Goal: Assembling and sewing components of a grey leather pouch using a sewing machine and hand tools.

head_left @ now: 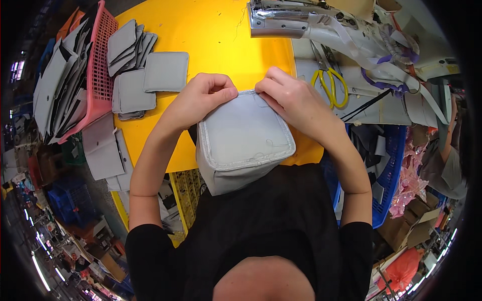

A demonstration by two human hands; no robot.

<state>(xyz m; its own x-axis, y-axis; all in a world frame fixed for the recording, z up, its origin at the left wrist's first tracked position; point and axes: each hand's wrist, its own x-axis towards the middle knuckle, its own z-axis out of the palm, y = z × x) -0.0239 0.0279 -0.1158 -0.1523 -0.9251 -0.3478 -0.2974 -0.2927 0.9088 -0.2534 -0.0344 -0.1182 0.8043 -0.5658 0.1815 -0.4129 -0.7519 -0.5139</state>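
Observation:
A grey box-shaped fabric case (246, 133) with a stitched, bound rim rests at the near edge of the yellow tabletop, tilted toward me. My left hand (207, 98) pinches its far rim near the left corner, thumb and forefinger together. On the same rim, a little to the right, my right hand (291, 98) grips with curled fingers. Loose threads lie on the top panel near the right side and far edge. The case's far side is hidden behind the top panel and my hands.
Grey square padded panels (165, 71) lie stacked at the left, beside a pink basket (100, 65) full of grey pieces. A sewing machine (346, 37) stands at the back right, yellow-handled scissors (331, 83) below it. Blue basket (396, 175) with scraps at right.

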